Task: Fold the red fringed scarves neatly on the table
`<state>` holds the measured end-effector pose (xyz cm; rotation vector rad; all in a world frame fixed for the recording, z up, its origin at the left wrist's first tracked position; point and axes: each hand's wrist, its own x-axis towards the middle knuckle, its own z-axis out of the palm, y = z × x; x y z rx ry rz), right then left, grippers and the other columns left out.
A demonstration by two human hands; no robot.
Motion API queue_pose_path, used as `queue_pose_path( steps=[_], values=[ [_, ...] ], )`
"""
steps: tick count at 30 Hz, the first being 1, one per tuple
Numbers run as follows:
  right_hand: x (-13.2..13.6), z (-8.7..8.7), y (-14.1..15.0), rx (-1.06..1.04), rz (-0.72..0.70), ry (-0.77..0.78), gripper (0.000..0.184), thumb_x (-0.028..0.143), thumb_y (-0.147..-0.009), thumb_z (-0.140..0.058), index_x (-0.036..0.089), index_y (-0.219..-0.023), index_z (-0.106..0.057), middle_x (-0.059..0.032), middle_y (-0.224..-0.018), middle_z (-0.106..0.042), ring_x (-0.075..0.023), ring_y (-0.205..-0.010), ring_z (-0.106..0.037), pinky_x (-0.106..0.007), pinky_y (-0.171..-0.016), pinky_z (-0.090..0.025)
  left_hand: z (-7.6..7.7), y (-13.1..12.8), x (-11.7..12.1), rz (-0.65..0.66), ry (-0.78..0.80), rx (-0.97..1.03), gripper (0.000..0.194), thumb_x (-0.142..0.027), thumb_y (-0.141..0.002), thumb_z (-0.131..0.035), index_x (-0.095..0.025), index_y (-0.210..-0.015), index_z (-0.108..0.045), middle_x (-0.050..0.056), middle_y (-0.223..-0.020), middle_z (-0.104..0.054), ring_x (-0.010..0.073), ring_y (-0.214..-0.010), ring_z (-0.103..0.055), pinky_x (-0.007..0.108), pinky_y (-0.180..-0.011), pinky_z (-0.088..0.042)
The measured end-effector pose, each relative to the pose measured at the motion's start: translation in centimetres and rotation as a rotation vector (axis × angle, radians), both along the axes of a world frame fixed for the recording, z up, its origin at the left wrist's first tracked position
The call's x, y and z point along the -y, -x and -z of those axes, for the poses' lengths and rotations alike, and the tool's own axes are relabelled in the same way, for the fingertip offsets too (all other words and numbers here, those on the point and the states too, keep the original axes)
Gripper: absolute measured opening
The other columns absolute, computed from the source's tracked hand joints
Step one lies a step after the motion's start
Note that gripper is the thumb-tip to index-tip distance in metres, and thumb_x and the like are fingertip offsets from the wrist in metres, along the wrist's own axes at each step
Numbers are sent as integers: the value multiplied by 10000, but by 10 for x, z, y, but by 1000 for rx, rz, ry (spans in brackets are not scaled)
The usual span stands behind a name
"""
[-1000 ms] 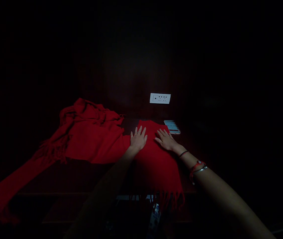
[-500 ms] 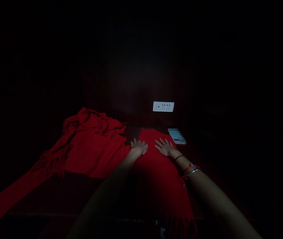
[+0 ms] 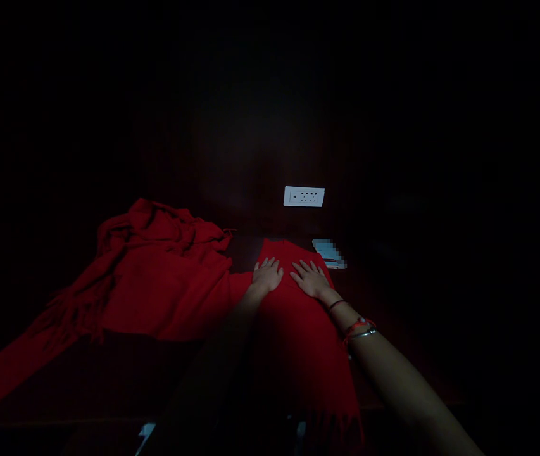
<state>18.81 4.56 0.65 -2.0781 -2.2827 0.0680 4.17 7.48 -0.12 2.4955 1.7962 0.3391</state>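
Observation:
A red fringed scarf (image 3: 305, 342) lies spread lengthwise on a dark table, its fringe hanging over the near edge. My left hand (image 3: 268, 274) rests palm down on the scarf's left side, fingers spread. On its right side lies my right hand (image 3: 311, 278), also flat with the fingers apart; bands and a silver bangle circle that wrist. A strip of red cloth runs leftward from beside my left hand to a rumpled pile of red fringed cloth (image 3: 165, 272). Whether pile and scarf are one piece I cannot tell.
A white socket panel (image 3: 304, 196) sits on the dark wall behind the table. Right of the scarf's far end lies a flat, pale, partly blurred object (image 3: 329, 254). A red strip (image 3: 8, 380) trails off toward the lower left. The surroundings are very dark.
The view has shifted slightly, so most things sit a little further left and higher. My left hand has slid a little to the right on the scarf, closer to my right hand.

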Motion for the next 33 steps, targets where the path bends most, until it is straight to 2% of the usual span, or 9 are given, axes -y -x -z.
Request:
queue_pose_path(
  steps=[19,33],
  values=[
    [9,-1,-5,-15,18,3,586,560,-796,-93,285,-1305,-191,-7,-1375,-167,-256,-1236,-116,-424,-964,-117,0,-5,6,23,-17,-2,466,-359,-835,-193,-181,-1239,-343,33,-1318,-304,181,-1204,-247,395,-972,-194],
    [12,-2,-4,-21,2,-52,575,548,-802,-124,269,-1290,-243,-16,-1358,-219,-273,-1220,-159,-435,-956,-156,0,-5,5,30,-14,4,469,-358,-833,-196,-177,-1243,-336,35,-1319,-301,182,-1205,-242,398,-972,-192]
  ],
)
